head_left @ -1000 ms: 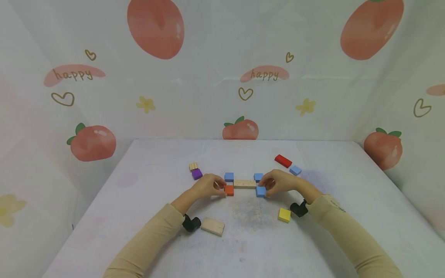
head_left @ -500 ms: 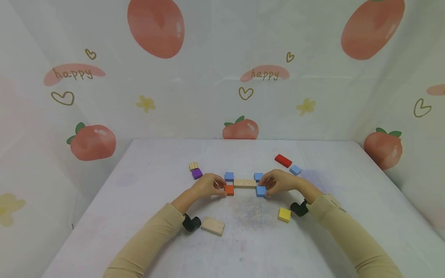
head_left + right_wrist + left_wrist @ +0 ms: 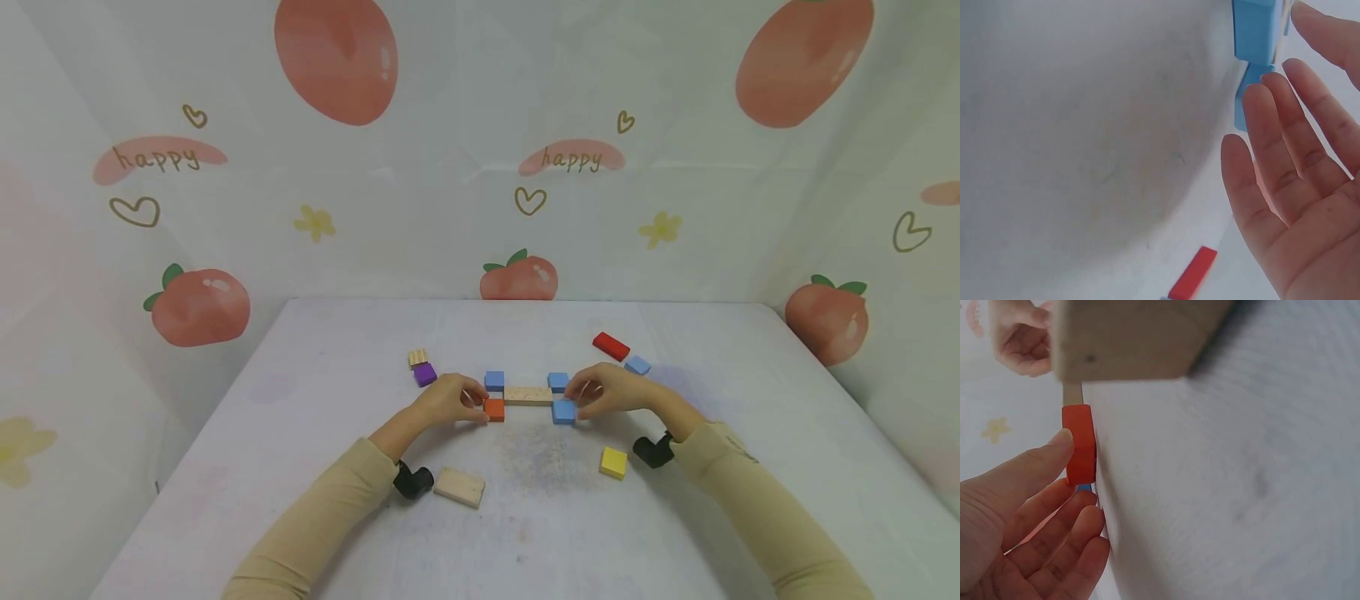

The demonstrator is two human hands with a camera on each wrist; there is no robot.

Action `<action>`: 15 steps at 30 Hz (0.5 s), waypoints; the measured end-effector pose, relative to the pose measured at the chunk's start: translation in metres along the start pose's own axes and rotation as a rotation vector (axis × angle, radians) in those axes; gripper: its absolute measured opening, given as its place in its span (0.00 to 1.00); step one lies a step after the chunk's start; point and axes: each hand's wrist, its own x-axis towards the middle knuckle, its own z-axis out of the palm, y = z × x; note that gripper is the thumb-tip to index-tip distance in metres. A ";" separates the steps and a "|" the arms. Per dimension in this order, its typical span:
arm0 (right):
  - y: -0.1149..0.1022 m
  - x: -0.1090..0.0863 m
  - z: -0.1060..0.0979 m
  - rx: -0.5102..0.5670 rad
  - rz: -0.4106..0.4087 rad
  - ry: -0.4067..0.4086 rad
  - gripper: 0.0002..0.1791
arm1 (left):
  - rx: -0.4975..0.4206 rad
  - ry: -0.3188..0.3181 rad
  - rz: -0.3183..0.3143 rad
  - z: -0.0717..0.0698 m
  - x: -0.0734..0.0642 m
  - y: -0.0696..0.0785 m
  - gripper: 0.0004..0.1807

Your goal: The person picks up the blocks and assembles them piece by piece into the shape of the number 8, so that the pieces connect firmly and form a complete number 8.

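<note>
A plank-like wooden block (image 3: 528, 397) lies across the middle of the table, with small square blocks at its ends. My left hand (image 3: 450, 400) pinches the orange block (image 3: 494, 410) at its front left; the left wrist view shows the thumb (image 3: 1054, 453) against it. A blue block (image 3: 495, 381) stands behind the orange one. At the right end are a nearer blue block (image 3: 564, 412) and a farther blue block (image 3: 558, 382). My right hand (image 3: 611, 389) is just right of these two, its fingers (image 3: 1266, 125) apart and holding nothing.
A loose wooden block (image 3: 460, 487) lies near my left wrist, and a yellow block (image 3: 613, 463) near my right. Behind on the left are a purple block (image 3: 425, 374) and a ridged wooden piece (image 3: 417, 358). A red block (image 3: 611, 346) and another blue block (image 3: 637, 366) lie back right.
My right hand has shifted slightly right, its fingers parting from the nearer blue block, which stays in place. The left hand has stayed at the orange block.
</note>
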 end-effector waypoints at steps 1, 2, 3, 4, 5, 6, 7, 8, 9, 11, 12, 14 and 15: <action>0.000 -0.002 -0.001 0.005 -0.001 0.005 0.17 | 0.003 0.001 0.003 0.000 0.000 0.000 0.17; 0.000 -0.003 -0.001 0.006 0.000 0.011 0.17 | 0.006 0.002 0.006 0.000 0.000 0.000 0.17; 0.001 -0.005 -0.002 0.007 0.003 0.017 0.17 | 0.010 0.004 0.008 0.000 0.000 0.000 0.17; 0.001 -0.006 -0.002 0.007 0.003 0.022 0.17 | 0.011 0.003 0.008 0.000 0.000 0.000 0.17; 0.002 -0.008 -0.003 0.005 0.002 0.026 0.17 | 0.008 0.003 0.005 0.000 0.000 0.000 0.17; 0.003 -0.009 -0.003 0.005 0.007 0.029 0.17 | 0.009 0.005 0.005 0.000 0.000 0.000 0.16; 0.003 -0.011 -0.003 0.004 0.013 0.033 0.17 | 0.011 0.006 0.003 0.000 0.000 0.000 0.16; 0.003 -0.013 -0.003 0.000 0.020 0.035 0.16 | 0.008 0.005 0.000 0.000 0.000 0.000 0.16; 0.004 -0.014 -0.003 -0.001 0.024 0.034 0.16 | 0.006 0.004 -0.001 0.000 0.000 0.000 0.16; 0.002 -0.018 -0.003 0.002 0.042 0.031 0.17 | 0.004 0.003 0.000 0.000 0.000 0.000 0.16; 0.002 -0.020 -0.003 0.005 0.049 0.028 0.17 | 0.007 0.004 0.005 0.000 0.000 0.000 0.17; 0.000 -0.024 -0.002 0.010 0.045 0.021 0.18 | 0.005 0.001 0.013 -0.001 0.000 0.000 0.16; 0.000 -0.026 -0.002 0.015 0.047 0.016 0.18 | 0.006 0.000 0.020 -0.001 0.000 0.000 0.16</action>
